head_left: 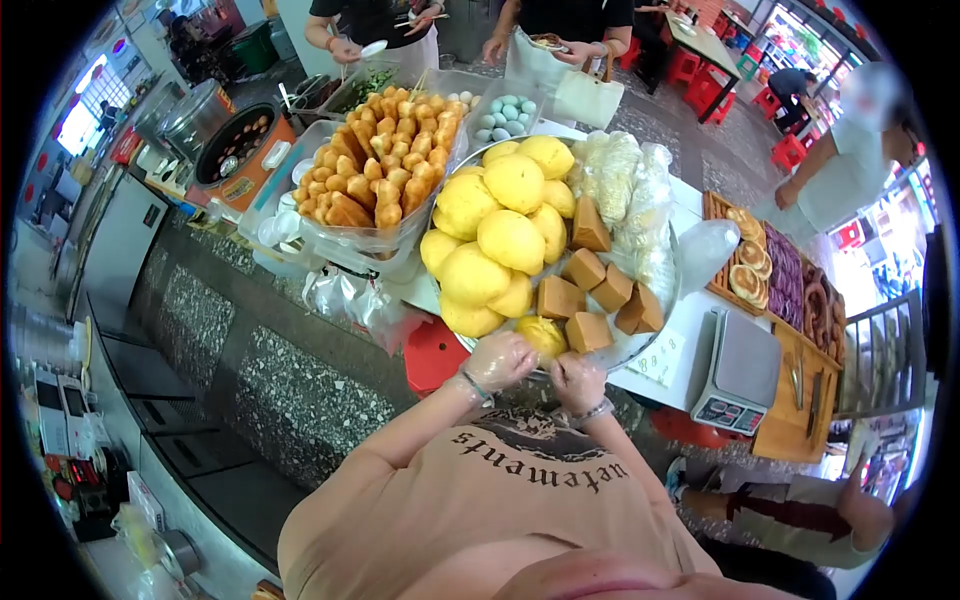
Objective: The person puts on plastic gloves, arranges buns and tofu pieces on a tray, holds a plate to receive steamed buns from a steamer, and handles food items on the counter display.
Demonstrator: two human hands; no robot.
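My left hand (pixel 500 360) and my right hand (pixel 578 382), both in clear plastic gloves, are close together at the near rim of a big round metal tray (pixel 640 352). Between them is a yellow bun (pixel 541 338) that looks wrapped in a shiny clear plastic bag. The fingers of both hands are closed at its near side, apparently gripping the bag; the fingertips are partly hidden. Just beyond, the tray carries a pile of yellow steamed buns (pixel 511 240), several brown cake blocks (pixel 590 332) and plastic-wrapped pale food (pixel 640 190).
Left of the tray stands a plastic bin of fried dough sticks (pixel 375 160); behind it is a box of bluish eggs (pixel 506 117). To the right are a scale (pixel 738 370), a wooden board with tongs (pixel 800 400) and baskets of pastries (pixel 750 260). People stand across the table.
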